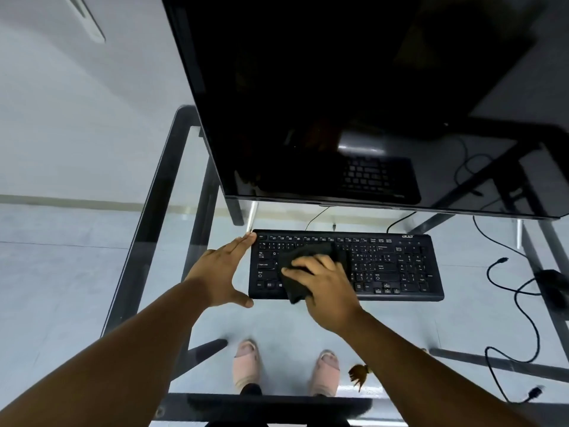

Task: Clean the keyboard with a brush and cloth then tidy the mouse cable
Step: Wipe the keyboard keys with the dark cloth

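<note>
Lying crosswise, keyboard (400,266) under cloth (308,254), long axis left-right.

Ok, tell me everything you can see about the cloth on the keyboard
The cloth is dark, nearly black, soft and crumpled, not folded flat. It lies on the left-middle keys of the black keyboard, one corner hanging past the keyboard's near edge. The right hand presses on it with fingers spread, covering much of it. The left hand braces the keyboard's left end and does not touch the cloth.
</note>
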Motion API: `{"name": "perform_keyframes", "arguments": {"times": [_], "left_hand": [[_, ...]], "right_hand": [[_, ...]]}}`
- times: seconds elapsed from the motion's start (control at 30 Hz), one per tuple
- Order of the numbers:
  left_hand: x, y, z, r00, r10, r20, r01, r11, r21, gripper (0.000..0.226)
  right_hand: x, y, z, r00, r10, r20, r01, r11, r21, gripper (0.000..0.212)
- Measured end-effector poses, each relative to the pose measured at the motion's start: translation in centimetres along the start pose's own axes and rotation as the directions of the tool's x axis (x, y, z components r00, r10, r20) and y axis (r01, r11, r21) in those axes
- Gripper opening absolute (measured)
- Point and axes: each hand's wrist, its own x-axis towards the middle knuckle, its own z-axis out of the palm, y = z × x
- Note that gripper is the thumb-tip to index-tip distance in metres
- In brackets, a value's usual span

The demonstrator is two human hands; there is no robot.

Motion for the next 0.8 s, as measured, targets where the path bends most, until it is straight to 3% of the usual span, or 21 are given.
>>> {"name": "perform_keyframes", "arguments": {"times": [0.07,0.23,0.37,0.53,0.7,0.8], "left_hand": [[0.0,-0.2,0.1,1.000,0.005,0.003,-0.005,1.000,0.004,0.136],[0.2,-0.3,0.2,1.000,-0.003,0.012,0.003,1.000,0.019,0.135],[0.3,-0.5,0.2,1.000,0.000,0.023,-0.001,1.000,0.012,0.135],[0.3,-0.3,0.3,1.000,-0.007,0.019,0.007,1.000,0.007,0.135],[0.2,-0.4,0.2,1.000,-0.006,0.030,0.006,1.000,0.004,0.135],[0.1,-0.3,0.2,1.000,-0.005,0.030,0.005,1.000,0.000,0.135]], "right_hand": [[-0.6,1.5,-0.4,0.998,-0.060,0.011,0.060,0.998,-0.019,0.064],[-0.7,0.0,0.2,0.996,0.080,-0.032,-0.081,0.997,-0.004,0.063],[-1.2,0.6,0.1,0.997,-0.070,0.027,0.071,0.997,-0.029,0.064],[-1.0,-0.1,0.3,0.999,0.036,-0.021,-0.036,0.999,-0.009,0.061],[-1.0,-0.3,0.5,0.989,-0.138,0.049,0.139,0.990,-0.029,0.064],[-1.4,1.5,-0.3,0.998,-0.064,0.021,0.064,0.998,-0.028,0.063]]}}
